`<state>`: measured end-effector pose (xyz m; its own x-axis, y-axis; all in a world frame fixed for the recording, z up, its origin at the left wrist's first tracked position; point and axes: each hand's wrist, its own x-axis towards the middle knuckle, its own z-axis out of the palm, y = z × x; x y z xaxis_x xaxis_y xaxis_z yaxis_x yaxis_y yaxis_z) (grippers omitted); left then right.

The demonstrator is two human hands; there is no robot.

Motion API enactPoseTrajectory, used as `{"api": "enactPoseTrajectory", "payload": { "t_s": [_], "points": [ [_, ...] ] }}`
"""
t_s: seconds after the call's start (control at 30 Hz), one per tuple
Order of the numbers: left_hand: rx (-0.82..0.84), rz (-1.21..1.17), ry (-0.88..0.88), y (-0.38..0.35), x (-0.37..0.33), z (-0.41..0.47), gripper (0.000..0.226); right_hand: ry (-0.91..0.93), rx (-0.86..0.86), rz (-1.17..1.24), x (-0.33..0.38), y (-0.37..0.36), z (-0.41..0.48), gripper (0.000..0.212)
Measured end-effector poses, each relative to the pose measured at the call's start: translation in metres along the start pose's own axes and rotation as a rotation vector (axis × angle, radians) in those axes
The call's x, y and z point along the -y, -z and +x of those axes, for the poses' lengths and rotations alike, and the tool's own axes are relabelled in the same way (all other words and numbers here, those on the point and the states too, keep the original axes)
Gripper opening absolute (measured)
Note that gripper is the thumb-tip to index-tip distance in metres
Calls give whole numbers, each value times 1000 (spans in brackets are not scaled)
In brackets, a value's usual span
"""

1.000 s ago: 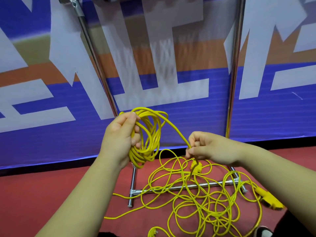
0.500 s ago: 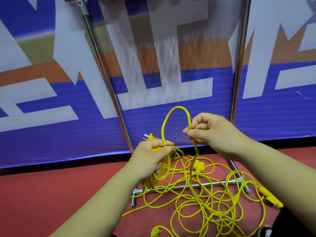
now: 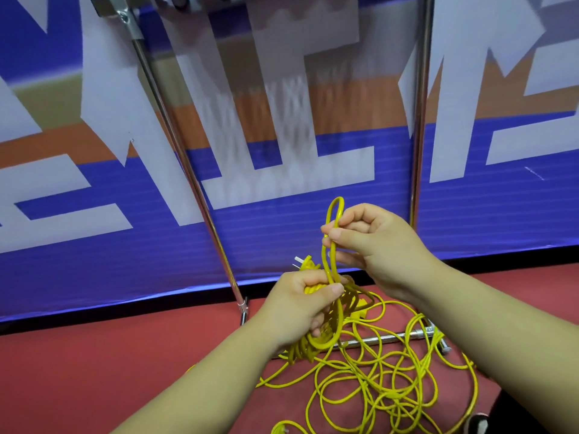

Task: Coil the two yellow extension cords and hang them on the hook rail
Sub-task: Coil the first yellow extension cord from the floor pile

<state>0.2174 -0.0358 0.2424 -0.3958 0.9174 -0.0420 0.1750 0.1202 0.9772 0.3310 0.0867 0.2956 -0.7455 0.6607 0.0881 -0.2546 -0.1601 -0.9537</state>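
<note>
My left hand (image 3: 300,308) grips a bundle of coiled yellow extension cord (image 3: 310,346), its pronged plug (image 3: 303,264) sticking out above my fingers. My right hand (image 3: 372,245) pinches a narrow upright loop of the same cord (image 3: 334,211) just above the left hand. More yellow cord (image 3: 391,380) lies tangled in loose loops on the red floor below and to the right. The rail with hooks (image 3: 178,1) shows only partly at the top edge, on two metal poles.
A chrome stand has a slanted left pole (image 3: 175,136), a right pole (image 3: 419,120) and a base bar (image 3: 388,337) on the red floor. A blue, white and orange banner (image 3: 94,214) stands close behind. A dark shoe (image 3: 477,422) is at the bottom right.
My left hand dropped with the coil from chest height toward the floor. My right hand rose and drew a length of cord up into a tight loop over the bundle.
</note>
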Motion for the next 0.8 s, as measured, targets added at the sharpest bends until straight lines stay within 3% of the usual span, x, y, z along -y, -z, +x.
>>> {"api": "enactPoseTrajectory", "payload": {
  "t_s": [0.23,0.5,0.6,0.8],
  "points": [
    [-128,-42,-39,8,-13,7,12,47,41,-115,7,23,4,22],
    [-255,-153,-113,37,-31,3,17,101,225,-695,-18,29,3,18],
    [-243,-179,-133,43,-36,-1,19,216,152,-808,-25,20,1,20],
    [-199,-267,-158,48,-44,-13,18,361,104,-758,-27,0,-2,22]
  ]
}}
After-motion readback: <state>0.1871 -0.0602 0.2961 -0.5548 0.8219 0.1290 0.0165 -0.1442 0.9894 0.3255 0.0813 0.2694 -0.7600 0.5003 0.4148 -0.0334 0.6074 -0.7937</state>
